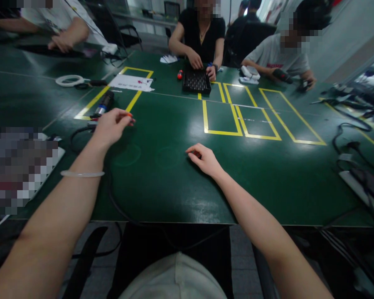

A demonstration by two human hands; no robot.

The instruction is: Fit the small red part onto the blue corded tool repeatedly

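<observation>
My left hand (110, 126) hovers over the green table (174, 178) with its fingers curled together; orange-red shows at the fingertips, either painted nails or something small, too small to name. A thin bracelet (82, 174) circles that wrist. A dark cylindrical tool (105, 104) lies just beyond this hand on a yellow tape line. My right hand (204, 158) rests on the table's middle, fingers loosely curled inward, a spot of red at the fingertips; nothing plainly sits in it.
Yellow tape rectangles (241, 118) mark the table. Across it, a person's hands rest on a black tray (196, 81) beside a small red object (180, 74). A paper sheet (131, 82), a white ring (70, 80) and cables (349, 145) lie about. Other people sit around.
</observation>
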